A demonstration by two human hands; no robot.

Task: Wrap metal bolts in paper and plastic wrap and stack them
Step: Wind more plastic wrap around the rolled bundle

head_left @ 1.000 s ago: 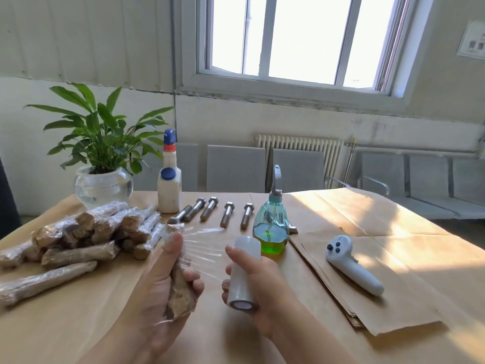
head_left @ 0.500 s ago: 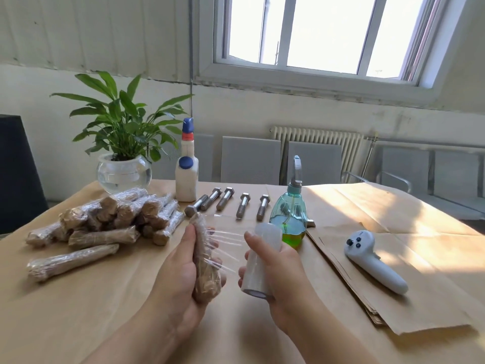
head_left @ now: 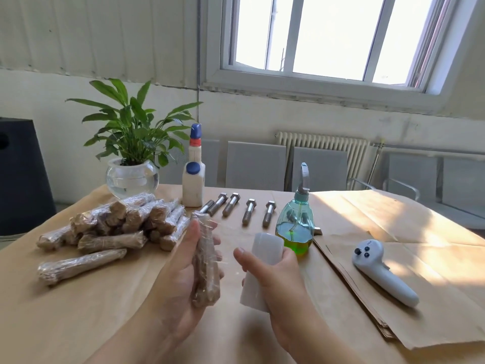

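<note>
Two hands work above a table (head_left: 78, 324) covered in brown paper. Largest on it is a stack of paper sheets (head_left: 393, 271) at the right, with a white controller (head_left: 384, 278) lying on top. At the far left stands a potted plant (head_left: 132, 164) in a glass bowl, and just near of it lies a pile of wrapped bolts (head_left: 115, 227), each in paper and clear film, stacked against one another. A white glue bottle (head_left: 193, 177) stands far centre, a green spray bottle (head_left: 295, 227) to its right. Between them five bare bolts (head_left: 249, 211) lie in a row, apart from each other. The left hand (head_left: 181, 279) grips a wrapped bolt (head_left: 206, 264) held nearly upright, thumb along its left side and fingers curled round behind. The right hand (head_left: 275, 279) is closed round a white roll of plastic wrap (head_left: 259, 269), just right of that bolt and not touching it.
</note>
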